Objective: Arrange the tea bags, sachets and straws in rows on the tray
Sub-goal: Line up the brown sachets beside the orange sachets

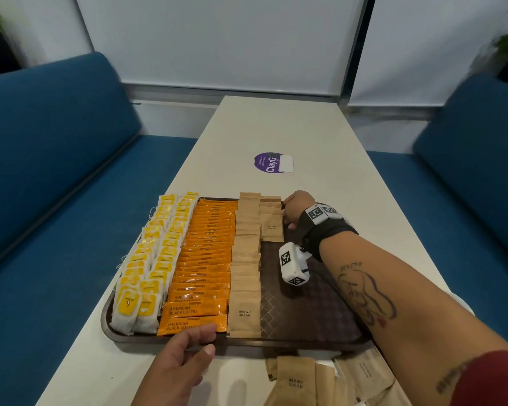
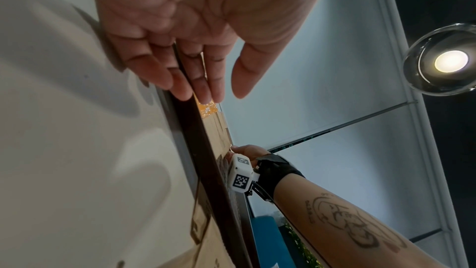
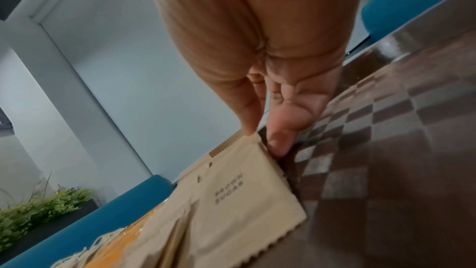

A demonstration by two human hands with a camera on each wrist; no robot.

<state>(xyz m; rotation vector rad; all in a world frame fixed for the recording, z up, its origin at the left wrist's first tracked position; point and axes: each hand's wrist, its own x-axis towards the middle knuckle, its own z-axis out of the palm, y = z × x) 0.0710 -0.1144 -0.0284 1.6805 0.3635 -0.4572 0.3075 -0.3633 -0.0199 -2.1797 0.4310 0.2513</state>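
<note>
A pale table (image 1: 320, 136) between blue benches (image 1: 50, 148) carries the brown tray (image 1: 314, 303), where tea bags (image 1: 147, 268), coffee sachets (image 1: 206, 259) and sugar sachets (image 1: 247, 259) lie in rows. The right hand (image 1: 295, 209) pinches the top corner of a far sugar sachet (image 3: 247, 186), and the left hand (image 1: 179, 367) holds the near rim, fingers straight. The packets look light, thin and slippery, best nipped by an edge; a loose pile (image 1: 335, 382) waits near the rim, no straws show, and the overlapped rows could shift if nudged.
</note>
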